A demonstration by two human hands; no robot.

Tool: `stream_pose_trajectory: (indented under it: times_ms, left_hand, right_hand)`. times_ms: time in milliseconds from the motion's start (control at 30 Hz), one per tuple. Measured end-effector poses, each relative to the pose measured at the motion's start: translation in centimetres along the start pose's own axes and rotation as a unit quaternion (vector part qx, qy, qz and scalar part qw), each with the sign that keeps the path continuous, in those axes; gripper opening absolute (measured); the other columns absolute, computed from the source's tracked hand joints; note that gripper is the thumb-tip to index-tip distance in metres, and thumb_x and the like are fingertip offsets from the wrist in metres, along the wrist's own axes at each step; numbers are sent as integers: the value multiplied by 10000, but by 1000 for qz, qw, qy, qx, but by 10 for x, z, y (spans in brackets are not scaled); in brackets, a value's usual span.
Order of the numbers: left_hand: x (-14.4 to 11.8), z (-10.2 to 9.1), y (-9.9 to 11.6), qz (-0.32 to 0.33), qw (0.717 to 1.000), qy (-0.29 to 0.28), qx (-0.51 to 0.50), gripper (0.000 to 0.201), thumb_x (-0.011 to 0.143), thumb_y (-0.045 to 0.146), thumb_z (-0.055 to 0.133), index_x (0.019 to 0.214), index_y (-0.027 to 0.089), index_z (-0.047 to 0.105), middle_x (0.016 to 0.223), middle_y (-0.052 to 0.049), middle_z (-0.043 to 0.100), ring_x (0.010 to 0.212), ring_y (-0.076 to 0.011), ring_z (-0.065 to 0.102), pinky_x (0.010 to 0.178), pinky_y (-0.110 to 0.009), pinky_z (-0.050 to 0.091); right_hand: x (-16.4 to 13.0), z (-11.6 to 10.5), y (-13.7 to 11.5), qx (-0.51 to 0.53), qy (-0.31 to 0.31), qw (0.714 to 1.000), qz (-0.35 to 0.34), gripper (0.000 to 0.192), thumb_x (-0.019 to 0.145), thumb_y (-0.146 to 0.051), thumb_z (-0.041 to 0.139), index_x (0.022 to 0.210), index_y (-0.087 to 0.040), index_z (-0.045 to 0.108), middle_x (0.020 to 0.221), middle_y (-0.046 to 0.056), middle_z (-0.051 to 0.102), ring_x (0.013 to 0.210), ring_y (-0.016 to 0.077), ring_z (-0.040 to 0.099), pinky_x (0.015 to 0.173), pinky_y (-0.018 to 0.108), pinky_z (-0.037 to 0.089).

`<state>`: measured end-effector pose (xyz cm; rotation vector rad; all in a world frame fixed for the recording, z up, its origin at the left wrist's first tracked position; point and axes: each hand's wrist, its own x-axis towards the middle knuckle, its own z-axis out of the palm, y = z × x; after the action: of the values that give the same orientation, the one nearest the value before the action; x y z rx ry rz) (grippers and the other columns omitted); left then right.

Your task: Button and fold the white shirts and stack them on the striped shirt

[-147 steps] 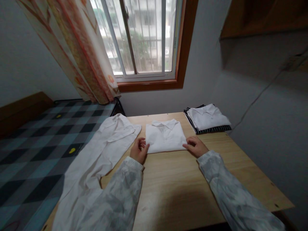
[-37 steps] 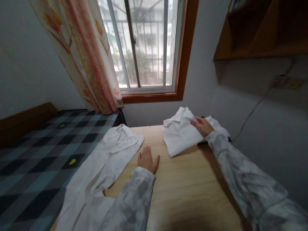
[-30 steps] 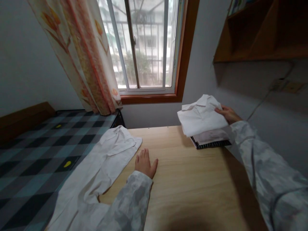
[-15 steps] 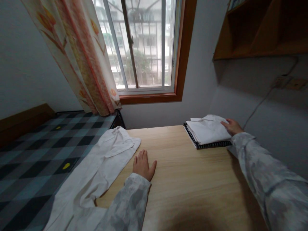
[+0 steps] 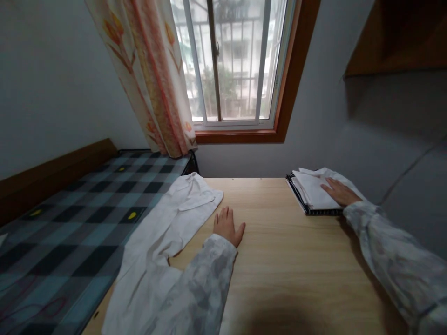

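My right hand point(image 5: 340, 192) lies flat, palm down, on a stack of folded white shirts point(image 5: 313, 192) at the far right of the wooden table point(image 5: 279, 260). A dark striped garment point(image 5: 299, 200) shows at the bottom of that stack. My left hand point(image 5: 227, 226) rests flat on the table with fingers spread, holding nothing. Just left of it an unfolded white shirt point(image 5: 167, 232) is spread out and hangs over the table's left edge.
A bed with a checked blue and black cover point(image 5: 70, 218) adjoins the table on the left. Behind the table are a window point(image 5: 230, 60) with a floral curtain point(image 5: 153, 79) and a grey wall. A wooden shelf point(image 5: 398, 42) hangs at the upper right.
My right hand carried the folded white shirt from the table's middle to the right, set it on the stack and now presses it flat. My left hand stayed on the table.
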<state>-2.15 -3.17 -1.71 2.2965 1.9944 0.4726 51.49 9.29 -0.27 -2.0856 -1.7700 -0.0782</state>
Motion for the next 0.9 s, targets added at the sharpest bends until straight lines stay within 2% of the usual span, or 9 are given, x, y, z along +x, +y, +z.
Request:
stream_pose_trajectory:
  times_ms: [100, 200, 300, 367, 500, 633, 767, 833, 900]
  left_hand:
    - [-2, 0, 1, -3, 1000, 1, -18, 738, 977, 551, 598, 1573, 123, 524, 1711, -204, 423, 1606, -349, 354, 1338, -553, 226]
    - [-2, 2, 1, -8, 999, 5, -42, 745, 973, 558, 606, 1566, 114, 526, 1708, -201, 428, 1605, -343, 356, 1344, -548, 216]
    - [-2, 4, 0, -19, 997, 11, -67, 693, 991, 541, 592, 1543, 125, 548, 1685, -187, 468, 1589, -329, 389, 1344, -527, 226]
    - [-1, 1, -2, -23, 996, 10, -80, 671, 997, 530, 591, 1530, 123, 560, 1660, -187, 502, 1567, -322, 426, 1336, -498, 258]
    - [1, -21, -17, -19, 997, -10, -68, 677, 959, 564, 652, 1477, 131, 598, 1527, -189, 628, 1420, -324, 582, 1228, -432, 421]
    - [8, -67, -61, -25, 999, 11, 20, 684, 897, 585, 747, 1428, 172, 625, 1465, -183, 662, 1359, -354, 612, 1192, -484, 440]
    - [14, -109, -124, -124, 985, 8, 122, 812, 796, 571, 851, 1454, 157, 616, 1516, -227, 615, 1382, -430, 582, 1169, -617, 426]
    - [13, -119, -151, -193, 971, -47, 134, 733, 777, 515, 878, 1365, 125, 678, 1345, -241, 711, 1241, -412, 675, 1071, -571, 499]
    - [10, -120, -166, -215, 964, -79, 133, 540, 845, 442, 827, 1287, 149, 725, 1260, -209, 750, 1157, -358, 718, 1001, -500, 539]
  right_hand:
    - [-18, -18, -34, -5, 8, 1000, -13, 665, 1016, -453, 474, 1497, 0, 554, 1610, 319, 498, 1534, 426, 440, 1277, 576, 325]
    - [-70, -23, -95, 58, 91, 983, -146, 596, 1039, -376, 448, 1573, -119, 503, 1667, 204, 477, 1563, 349, 420, 1320, 514, 305]
    - [-133, -4, -151, 108, 17, 959, -263, 657, 988, -413, 577, 1615, -235, 489, 1702, 108, 457, 1575, 357, 411, 1325, 544, 323]
    - [-162, 15, -172, 129, -41, 947, -293, 649, 1008, -452, 556, 1621, -248, 494, 1702, 106, 459, 1579, 346, 414, 1318, 564, 334]
    - [-178, 44, -180, 132, -97, 949, -271, 644, 1053, -542, 476, 1617, -234, 509, 1703, 139, 450, 1586, 332, 415, 1301, 583, 355]
    - [-173, 50, -174, 136, -88, 948, -272, 632, 1054, -547, 480, 1605, -243, 535, 1695, 133, 461, 1584, 328, 421, 1305, 575, 354]
    - [-174, 50, -175, 145, -73, 949, -271, 622, 1043, -550, 496, 1580, -246, 571, 1666, 135, 503, 1556, 335, 465, 1294, 569, 381]
    - [-174, 51, -176, 148, -70, 948, -272, 620, 1041, -550, 497, 1574, -245, 577, 1662, 137, 509, 1554, 335, 468, 1289, 573, 387]
    - [-175, 53, -176, 152, -69, 948, -271, 618, 1039, -550, 498, 1574, -251, 575, 1665, 134, 505, 1556, 333, 465, 1289, 580, 384]
